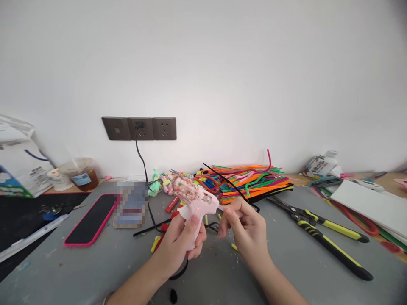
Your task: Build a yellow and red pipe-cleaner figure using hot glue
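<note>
A pale pink glue gun [203, 205] is held above the grey mat, its nozzle end pointing up and left and a small orange light lit on its side. My left hand [187, 237] is wrapped round its handle. At the gun's rear end, the thumb and fingers of my right hand [246, 228] pinch a pale, translucent glue stick [220, 208] that enters the back of the gun. Behind the gun lies a bundle of colourful pipe cleaners [267, 182], with a black one [225, 180] sticking out towards my right hand.
A pink-cased phone [90, 220] and a blurred-out packet [130, 205] lie at the left. Further left stands a drink cup [84, 176]. Yellow-black pliers [324, 233] lie at the right beside white sheets [370, 207]. A cord hangs from the wall socket [140, 128].
</note>
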